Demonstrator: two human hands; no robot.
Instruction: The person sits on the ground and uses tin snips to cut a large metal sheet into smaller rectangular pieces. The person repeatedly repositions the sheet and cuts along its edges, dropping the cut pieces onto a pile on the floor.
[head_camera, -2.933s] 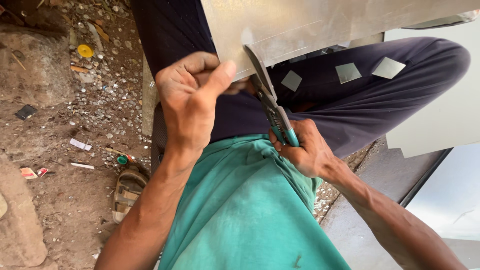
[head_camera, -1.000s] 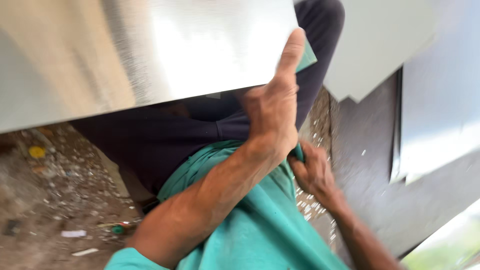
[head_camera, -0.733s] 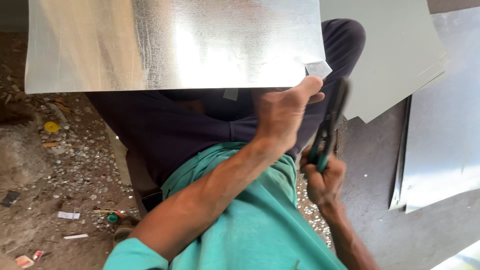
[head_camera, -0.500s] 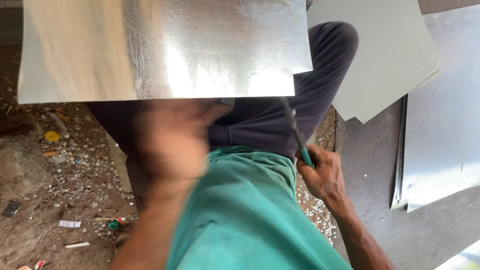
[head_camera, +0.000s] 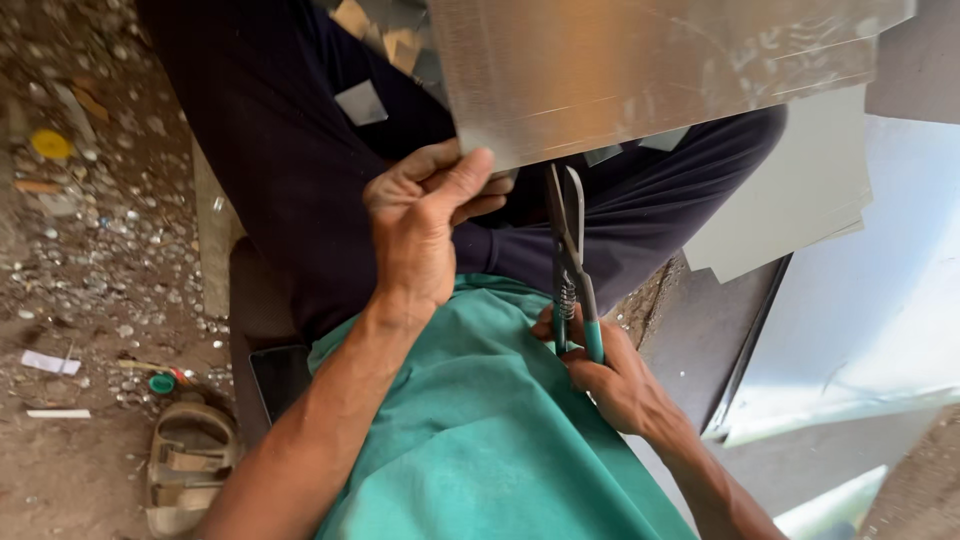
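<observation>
The sheet (head_camera: 650, 70) at the top of the frame is thin bare metal, smooth with a brushed, slightly glossy sheen that catches warm light. The snips (head_camera: 570, 260) in the middle have dull grey steel blades, a little coil spring and teal rubbery-looking grips. More sheets (head_camera: 800, 200) at right look matt pale grey. The shirt (head_camera: 490, 420) at the bottom is teal cloth, soft and matt; the trousers (head_camera: 290, 150) are dark matt cloth with small shiny offcuts (head_camera: 360, 102) lying on them. The ground (head_camera: 90, 230) at left is rough dirt and gravel.
</observation>
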